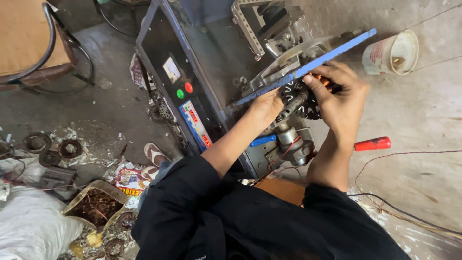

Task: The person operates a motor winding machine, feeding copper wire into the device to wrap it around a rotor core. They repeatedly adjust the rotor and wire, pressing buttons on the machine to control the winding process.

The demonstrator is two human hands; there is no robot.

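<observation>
Winding machine [202,72], dark-panelled, with green and red buttons, standing on a concrete floor [418,115]. Black slotted stator core [303,103], mounted on the machine's shaft between both hands. Right hand [339,98], fingers curled, pinching the core's upper edge. Left hand [265,107], fingers hidden behind it; grip cannot be told. Red-handled tool [373,143], lying just right of the right forearm.

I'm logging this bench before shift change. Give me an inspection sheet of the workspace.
Surface: bare concrete floor, dusty.
Job's things: slotted black stator on winding machine; blue bar above it.
Clutter: white cup, red handle, scrap rings, sack.
Grips: left hand and right hand both on the stator.
Cables: wires trail across floor.
Surroundings: chair, sandalled foot.
</observation>
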